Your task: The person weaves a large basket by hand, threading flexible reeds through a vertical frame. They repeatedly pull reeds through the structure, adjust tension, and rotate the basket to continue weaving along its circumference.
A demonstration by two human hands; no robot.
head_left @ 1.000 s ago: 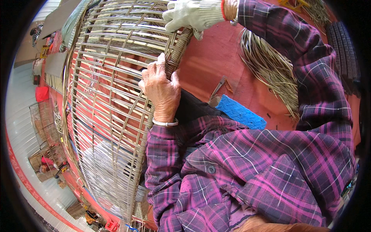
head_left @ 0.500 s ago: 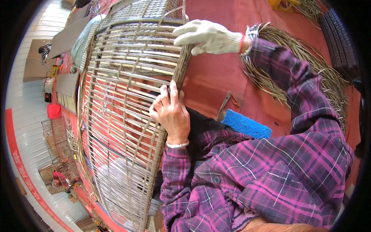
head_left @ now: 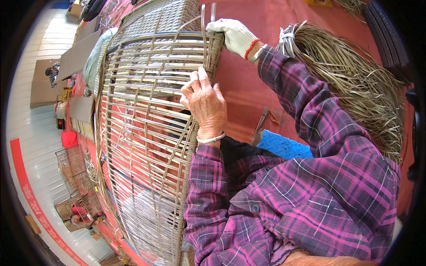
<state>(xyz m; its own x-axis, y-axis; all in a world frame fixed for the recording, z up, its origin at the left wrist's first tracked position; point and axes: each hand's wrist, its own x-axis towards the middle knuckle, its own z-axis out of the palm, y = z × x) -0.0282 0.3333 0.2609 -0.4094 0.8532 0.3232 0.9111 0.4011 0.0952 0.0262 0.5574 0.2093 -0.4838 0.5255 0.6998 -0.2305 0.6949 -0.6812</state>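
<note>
A large brown wicker frame stands on my left, with rows of pale cross strips and a tightly woven rim. My bare left hand rests on the strips beside the rim, fingers stretched out and thumb apart. At the far corner, my right hand, in a white knitted glove, has its fingers closed on a thin weaving strip. Part of that strip loops up above the corner. The fingertips inside the glove's grip are partly hidden.
A big bundle of brown strips, tied with white at one end, lies on the red floor to my right. A blue pad and a knife-like tool lie near my body. Dark stacked panels stand far right.
My left hand has shifted farther along the rim, its fingers stretching out. The gloved right hand has gone from spread fingers to closed on the strip at the corner.
</note>
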